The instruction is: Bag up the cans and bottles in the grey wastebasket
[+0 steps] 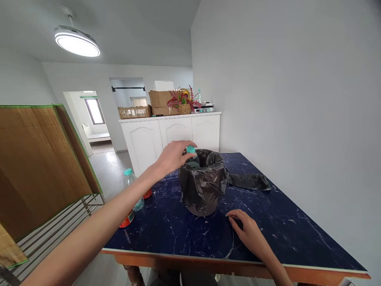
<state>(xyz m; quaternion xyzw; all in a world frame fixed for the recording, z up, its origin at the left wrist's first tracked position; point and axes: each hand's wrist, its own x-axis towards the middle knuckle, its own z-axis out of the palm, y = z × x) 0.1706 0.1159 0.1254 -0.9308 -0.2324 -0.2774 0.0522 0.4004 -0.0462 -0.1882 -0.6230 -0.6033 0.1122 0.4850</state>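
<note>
My left hand [177,154] reaches over the rim of a bin [204,186] lined with a black plastic bag. Its fingers are closed on the turquoise cap of a bottle [191,150], whose clear body is partly down inside the bag. My right hand [244,228] rests on the dark blue marbled table [166,234], right of the bin's base, with fingers bent and thumb apart, holding nothing. Left of the bin, partly behind my left forearm, stand a clear bottle with a turquoise cap [128,178] and items with red labels [127,220].
A folded black bag [250,182] lies right of the bin. Behind the table, a white cabinet [145,139] bears cardboard boxes [163,103] and a flower basket [184,108]. A metal rack [59,222] with brown mats stands at left; a wall rises at right.
</note>
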